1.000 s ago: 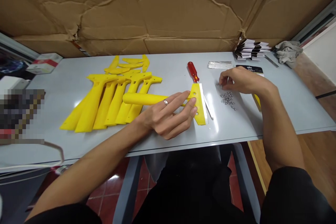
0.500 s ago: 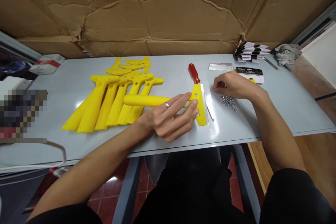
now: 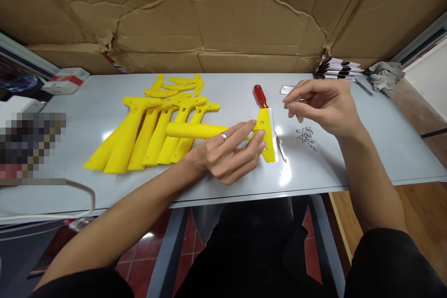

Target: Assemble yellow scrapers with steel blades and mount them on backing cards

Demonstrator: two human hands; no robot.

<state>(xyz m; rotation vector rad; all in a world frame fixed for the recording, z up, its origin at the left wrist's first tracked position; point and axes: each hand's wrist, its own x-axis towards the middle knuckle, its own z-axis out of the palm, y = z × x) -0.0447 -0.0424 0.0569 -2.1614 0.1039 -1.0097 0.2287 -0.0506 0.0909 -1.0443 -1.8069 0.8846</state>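
My left hand [image 3: 233,152] is closed round a yellow scraper [image 3: 198,131] lying crosswise, its handle pointing left. A straight metal blade [image 3: 274,136] lines the right edge of the scraper's head, and holes show in the yellow plastic. My right hand [image 3: 323,106] hovers above the table with thumb and fingertips pinched together; what they hold, if anything, is too small to make out. Below that hand is a heap of small screws [image 3: 305,135]. A screwdriver with a red handle [image 3: 259,96] lies just beyond the scraper's head.
Several yellow scraper handles [image 3: 120,142] are lined up at left, with flat yellow pieces [image 3: 179,87] behind them. Thin metal strips [image 3: 287,89] lie partly behind my right hand. Folded cards [image 3: 337,69] and a grey cloth [image 3: 384,76] sit at the back right. Cardboard [image 3: 216,23] walls the rear.
My right hand has lifted from beside the screws, rising with its fingertips still pinched. My left hand keeps its hold on the scraper. The view has shifted slightly.
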